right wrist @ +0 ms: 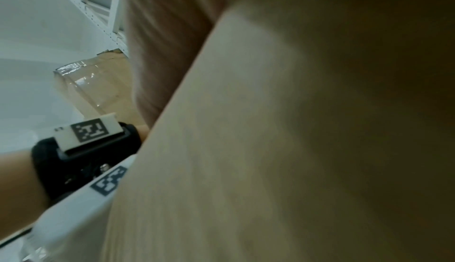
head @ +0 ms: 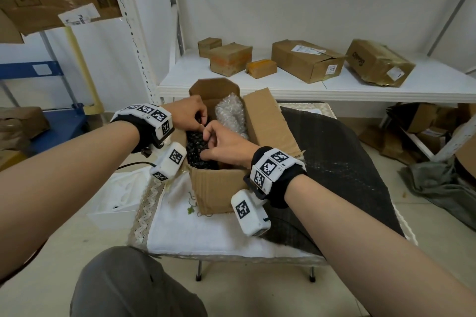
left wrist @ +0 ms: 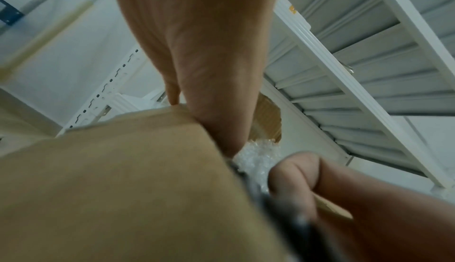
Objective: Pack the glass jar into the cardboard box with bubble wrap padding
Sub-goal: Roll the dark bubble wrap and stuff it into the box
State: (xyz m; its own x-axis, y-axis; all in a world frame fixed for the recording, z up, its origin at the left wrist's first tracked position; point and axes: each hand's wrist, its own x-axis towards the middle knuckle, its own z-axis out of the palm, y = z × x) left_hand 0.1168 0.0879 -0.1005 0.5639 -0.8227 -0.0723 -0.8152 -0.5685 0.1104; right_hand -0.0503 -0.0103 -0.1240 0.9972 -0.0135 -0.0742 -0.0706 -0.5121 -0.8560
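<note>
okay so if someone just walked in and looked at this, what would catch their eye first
Probably the two hands meeting over the open cardboard box on the small table: the left hand and right hand both pinch dark bubble wrap inside it. Behind them, clear bubble wrap bulges up at the box's far side.

On the white shelf (head: 296, 85), a small sticker (head: 331, 69) on the end of the long brown carton (head: 306, 60) reads "778". The printing on the other labels, and on the taped carton at the far right, is too blurred to read.
</note>
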